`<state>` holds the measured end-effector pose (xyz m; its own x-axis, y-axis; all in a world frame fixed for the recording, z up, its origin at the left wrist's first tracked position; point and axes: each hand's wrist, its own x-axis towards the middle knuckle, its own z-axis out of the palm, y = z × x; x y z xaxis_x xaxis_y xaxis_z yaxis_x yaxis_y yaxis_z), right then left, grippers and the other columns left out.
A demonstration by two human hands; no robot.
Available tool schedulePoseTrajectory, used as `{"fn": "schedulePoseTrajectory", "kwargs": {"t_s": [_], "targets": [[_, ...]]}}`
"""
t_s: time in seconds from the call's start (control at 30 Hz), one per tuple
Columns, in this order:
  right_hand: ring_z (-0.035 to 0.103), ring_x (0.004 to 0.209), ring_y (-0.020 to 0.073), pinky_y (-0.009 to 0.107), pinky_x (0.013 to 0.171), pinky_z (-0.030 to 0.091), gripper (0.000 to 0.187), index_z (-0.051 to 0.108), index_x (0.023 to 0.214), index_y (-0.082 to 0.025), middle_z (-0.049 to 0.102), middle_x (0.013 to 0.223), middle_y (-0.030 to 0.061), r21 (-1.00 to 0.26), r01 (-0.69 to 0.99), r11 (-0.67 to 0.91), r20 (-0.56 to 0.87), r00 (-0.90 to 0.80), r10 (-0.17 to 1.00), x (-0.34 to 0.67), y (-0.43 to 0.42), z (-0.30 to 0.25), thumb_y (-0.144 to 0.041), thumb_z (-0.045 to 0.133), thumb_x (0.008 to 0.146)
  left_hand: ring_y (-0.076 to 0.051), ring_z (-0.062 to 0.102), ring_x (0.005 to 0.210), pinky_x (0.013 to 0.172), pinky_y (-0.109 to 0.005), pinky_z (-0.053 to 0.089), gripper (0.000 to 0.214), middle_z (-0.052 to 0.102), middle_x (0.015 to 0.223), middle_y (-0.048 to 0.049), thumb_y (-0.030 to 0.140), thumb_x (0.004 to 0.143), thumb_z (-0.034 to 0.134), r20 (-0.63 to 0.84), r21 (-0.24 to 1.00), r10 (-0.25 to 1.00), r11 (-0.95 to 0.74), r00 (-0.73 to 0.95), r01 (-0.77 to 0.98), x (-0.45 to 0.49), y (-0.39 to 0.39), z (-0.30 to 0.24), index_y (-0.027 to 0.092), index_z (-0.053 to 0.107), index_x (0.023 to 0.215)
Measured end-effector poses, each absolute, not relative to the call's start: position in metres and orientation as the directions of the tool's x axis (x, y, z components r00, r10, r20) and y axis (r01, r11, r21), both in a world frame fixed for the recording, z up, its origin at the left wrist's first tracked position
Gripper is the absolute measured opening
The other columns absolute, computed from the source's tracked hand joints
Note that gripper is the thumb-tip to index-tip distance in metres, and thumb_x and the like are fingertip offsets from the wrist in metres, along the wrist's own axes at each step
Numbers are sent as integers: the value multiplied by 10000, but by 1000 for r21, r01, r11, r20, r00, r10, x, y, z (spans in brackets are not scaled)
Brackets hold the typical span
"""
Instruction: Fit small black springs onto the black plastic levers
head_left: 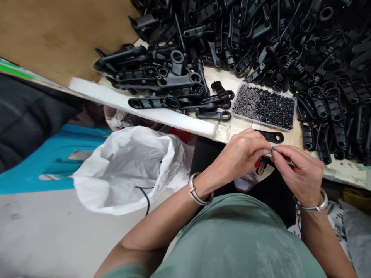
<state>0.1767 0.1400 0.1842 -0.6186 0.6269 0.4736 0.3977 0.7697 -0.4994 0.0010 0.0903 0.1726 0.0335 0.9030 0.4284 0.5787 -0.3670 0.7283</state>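
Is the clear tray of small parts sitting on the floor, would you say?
No, the tray rests on the table among black handles.

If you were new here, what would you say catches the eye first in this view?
The huge heap of black plastic levers spread across the upper workbench dominates. In front of it lies a clear tray of small black and grey parts. Nearer the body, the left hand and right hand pinch a tiny part between their fingertips, with an open white bag at lower left.
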Motion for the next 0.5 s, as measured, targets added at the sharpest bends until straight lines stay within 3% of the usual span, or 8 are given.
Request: {"fn": "schedulePoseTrajectory", "kwargs": {"t_s": [0.23, 0.4, 0.5], "targets": [[704, 785, 171, 292, 765, 577, 189, 667, 958, -252, 733, 864, 9, -370, 387, 845, 525, -663, 534, 172, 144, 183, -93, 601, 879, -138, 578, 780, 725, -249, 469, 170, 691, 822, -27, 70, 914, 546, 478, 665, 874, -422, 82, 617, -2, 91, 173, 148, 698, 916], [683, 700, 139, 254, 687, 563, 108, 658, 896, -231, 729, 826, -3, -403, 405, 821, 507, -647, 569, 175, 146, 183, -137, 606, 897, -133, 556, 800, 739, -238, 468, 161, 674, 831, -27, 123, 949, 527, 499, 648, 862, -439, 90, 622, -3, 87, 171, 143, 686, 948], [665, 647, 121, 229, 644, 545, 80, 658, 859, -210, 727, 801, -7, -412, 445, 795, 506, -614, 606, 182, 148, 182, -143, 628, 891, -160, 565, 872, 791, -281, 473, 165, 682, 936, -57, 220, 969, 526, 503, 555, 859, -409, 100, 724, -6, 84, 169, 146, 673, 973]]}}
